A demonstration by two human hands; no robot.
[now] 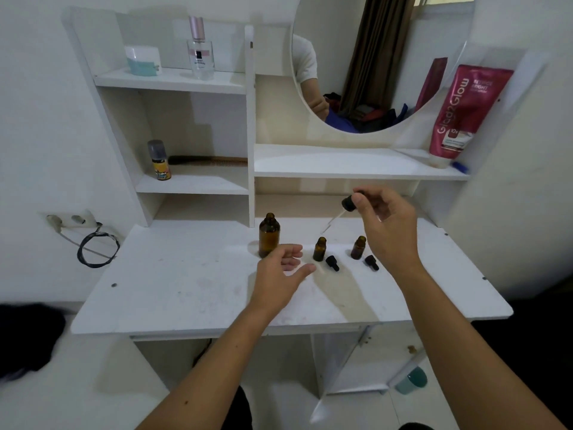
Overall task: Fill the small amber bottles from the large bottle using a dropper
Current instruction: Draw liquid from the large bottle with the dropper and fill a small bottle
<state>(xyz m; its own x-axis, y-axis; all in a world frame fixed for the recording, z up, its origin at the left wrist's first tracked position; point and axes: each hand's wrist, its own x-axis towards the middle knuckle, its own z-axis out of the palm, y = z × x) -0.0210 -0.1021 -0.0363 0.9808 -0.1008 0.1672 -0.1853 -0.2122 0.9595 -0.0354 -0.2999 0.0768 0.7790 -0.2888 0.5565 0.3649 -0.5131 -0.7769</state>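
Observation:
The large amber bottle [268, 234] stands uncapped on the white desk [186, 290]. Right of it stand two small amber bottles, one [319, 249] near the middle and one [358, 247] further right, both uncapped. A black dropper cap lies in front of each, the left cap [332, 263] and the right cap [371, 262]. My right hand [387, 225] pinches the black bulb of a dropper [336, 216], whose glass tip slants down and hovers above the middle small bottle. My left hand [283, 271] is open, fingers relaxed, just in front of the large bottle and beside the middle small bottle.
A shelf unit rises behind the desk with a perfume bottle [200, 49], a white jar [143, 60], a small spray can [159, 161] and a comb [207, 160]. A round mirror [372, 57] and a red pouch [465, 113] stand at the right. A wall socket with cable [74, 221] is at left.

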